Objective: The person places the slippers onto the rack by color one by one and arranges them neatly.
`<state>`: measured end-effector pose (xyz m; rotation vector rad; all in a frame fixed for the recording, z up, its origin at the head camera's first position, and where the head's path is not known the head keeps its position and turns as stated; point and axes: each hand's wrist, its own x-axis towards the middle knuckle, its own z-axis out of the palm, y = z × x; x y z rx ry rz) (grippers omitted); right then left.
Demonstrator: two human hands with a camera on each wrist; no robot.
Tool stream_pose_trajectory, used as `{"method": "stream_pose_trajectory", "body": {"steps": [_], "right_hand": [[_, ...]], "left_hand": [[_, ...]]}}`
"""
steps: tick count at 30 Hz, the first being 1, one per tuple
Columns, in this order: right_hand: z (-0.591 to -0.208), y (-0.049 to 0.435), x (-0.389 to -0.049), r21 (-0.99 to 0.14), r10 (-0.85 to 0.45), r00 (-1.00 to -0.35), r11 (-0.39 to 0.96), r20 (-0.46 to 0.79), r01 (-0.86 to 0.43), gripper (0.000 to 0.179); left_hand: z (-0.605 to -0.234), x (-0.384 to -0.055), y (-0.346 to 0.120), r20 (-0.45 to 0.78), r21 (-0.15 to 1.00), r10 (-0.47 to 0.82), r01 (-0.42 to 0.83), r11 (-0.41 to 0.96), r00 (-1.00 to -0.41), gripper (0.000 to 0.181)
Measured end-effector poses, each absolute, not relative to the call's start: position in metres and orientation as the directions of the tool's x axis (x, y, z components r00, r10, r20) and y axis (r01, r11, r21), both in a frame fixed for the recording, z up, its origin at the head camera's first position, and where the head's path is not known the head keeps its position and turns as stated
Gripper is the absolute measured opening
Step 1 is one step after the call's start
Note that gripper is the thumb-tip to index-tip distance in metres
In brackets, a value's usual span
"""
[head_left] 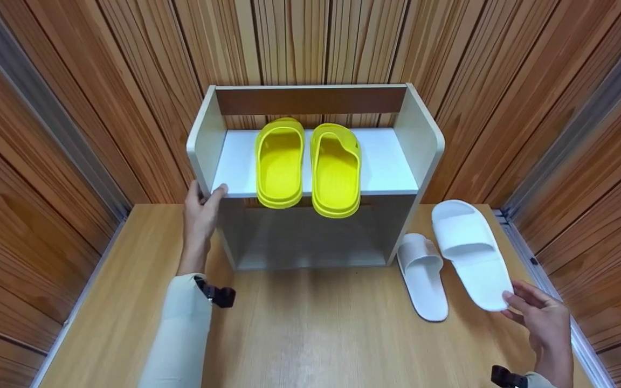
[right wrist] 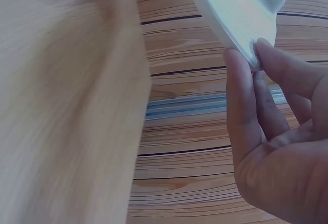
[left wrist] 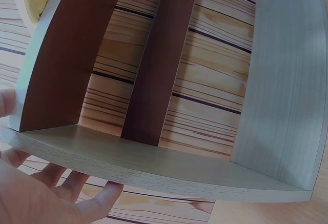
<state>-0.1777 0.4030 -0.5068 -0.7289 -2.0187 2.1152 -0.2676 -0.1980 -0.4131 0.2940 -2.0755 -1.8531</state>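
My left hand (head_left: 200, 218) grips the left side panel of a small white shoe rack (head_left: 422, 145), its thumb at the front edge of the upper shelf. In the left wrist view the fingers lie along the outside of that panel. Toward the right, my right hand (head_left: 545, 320) pinches the heel of a white slipper (head_left: 483, 275) between thumb and fingers; the slipper is raised with its toe pointing away. Its mate, another white slipper (head_left: 428, 288), lies on the floor by the rack's right foot. Two yellow clogs, a left one (head_left: 280, 175) and a right one (head_left: 337, 180), stand side by side on the upper shelf, heels overhanging its front.
Behind the rack rises a wood-plank wall (head_left: 310, 43), with similar walls at left and right. Metal strips (head_left: 537, 269) run along the edges of the wooden floor (head_left: 310, 323). The rack has a lower compartment (head_left: 310, 237) with an open front.
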Motion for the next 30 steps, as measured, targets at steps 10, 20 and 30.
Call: {"method": "stream_pose_trajectory", "body": {"steps": [10,20,30], "right_hand": [[-0.492,0.404,-0.163,-0.989,0.301,-0.948,-0.133,-0.108,0.070,0.034],[-0.477,0.395,-0.151,-0.993,0.253,-0.967,-0.101,0.034,-0.061,0.029],[-0.474,0.381,-0.146,-0.993,0.232,-0.969,-0.057,0.088,-0.104,0.029]], "left_hand": [[-0.414,-0.268,-0.198,0.147,0.987,-0.360,0.113,0.113,-0.921,0.060],[-0.414,-0.268,-0.200,0.137,0.989,-0.367,0.104,0.109,-0.920,0.060],[-0.415,-0.269,-0.199,0.125,0.990,-0.379,0.088,0.114,-0.917,0.059]]}}
